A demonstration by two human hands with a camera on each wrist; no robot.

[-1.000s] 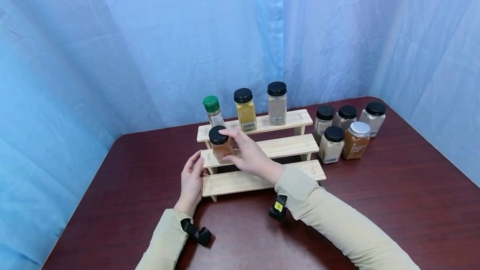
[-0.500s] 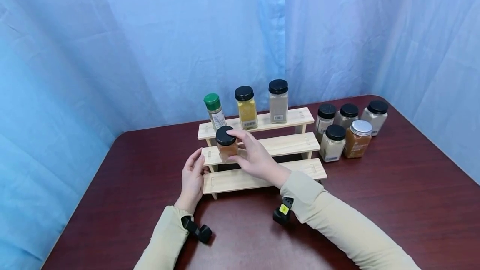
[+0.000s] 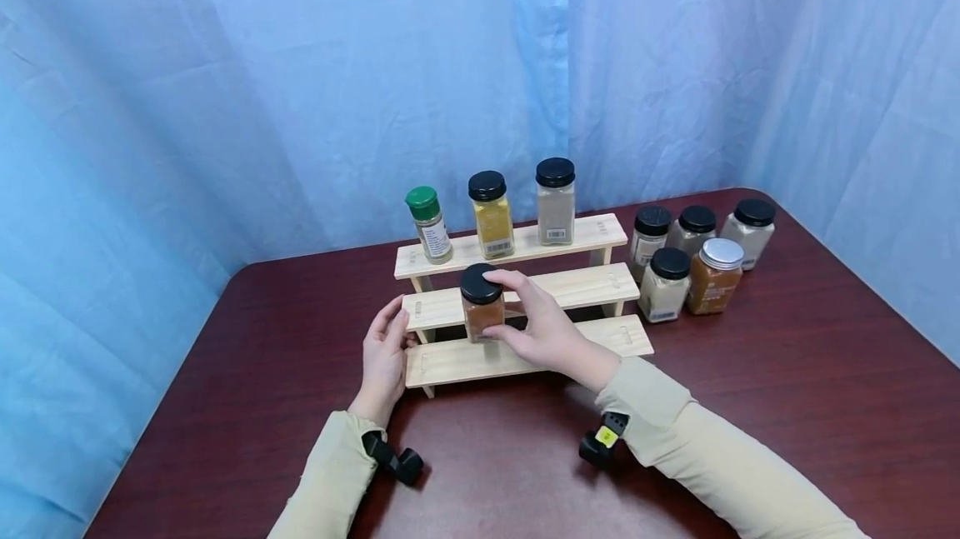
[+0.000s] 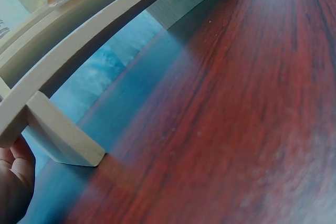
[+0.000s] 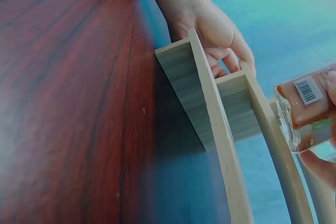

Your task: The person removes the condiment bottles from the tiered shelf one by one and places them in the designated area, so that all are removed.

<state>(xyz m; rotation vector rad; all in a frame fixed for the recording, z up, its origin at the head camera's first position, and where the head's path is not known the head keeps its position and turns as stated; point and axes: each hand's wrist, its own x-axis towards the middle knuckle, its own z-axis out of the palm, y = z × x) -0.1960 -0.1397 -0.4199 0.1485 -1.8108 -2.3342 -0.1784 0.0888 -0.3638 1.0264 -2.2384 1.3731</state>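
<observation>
The jar (image 3: 483, 322) stands nearly upright in the right hand (image 3: 546, 329), its long axis close to vertical — black lid (image 3: 482, 283) up, base down. Thumb and fingers clamp it from the right side, and its barcode (image 5: 308, 90) sits low, near the base. It is at the front of the middle shelf (image 3: 577, 286), left of centre; whether the base touches wood, I cannot tell. The left hand (image 3: 385, 362) grips that shelf's left end — thumb on top, fingers curled beneath — at the rack (image 3: 457, 362).
</observation>
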